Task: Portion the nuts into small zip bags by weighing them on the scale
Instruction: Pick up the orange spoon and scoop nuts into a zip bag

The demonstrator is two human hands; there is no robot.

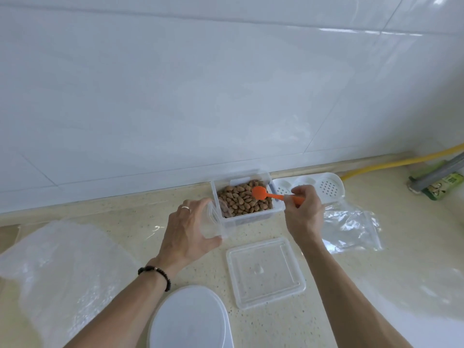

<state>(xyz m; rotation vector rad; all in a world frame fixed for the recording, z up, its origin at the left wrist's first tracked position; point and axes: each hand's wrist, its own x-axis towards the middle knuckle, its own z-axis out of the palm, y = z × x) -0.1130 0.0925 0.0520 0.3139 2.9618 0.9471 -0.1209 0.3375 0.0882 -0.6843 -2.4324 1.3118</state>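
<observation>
A clear plastic box (227, 223) full of brown nuts (241, 200) stands on the counter near the tiled wall. My right hand (305, 213) grips an orange spoon (268, 194) by its handle, with the spoon's bowl over the nuts. My left hand (187, 229) holds a small clear zip bag (212, 222) upright against the box's left front corner. A few nuts show inside the bag. A white scale (188, 320) sits at the bottom edge, between my forearms.
The box's clear lid (266, 272) lies in front of the box. Loose clear plastic bags lie at the left (62, 267) and right (351, 229). A white perforated tray (324, 188) sits behind my right hand. A yellow hose (401, 162) and a green packet (444, 185) are at the far right.
</observation>
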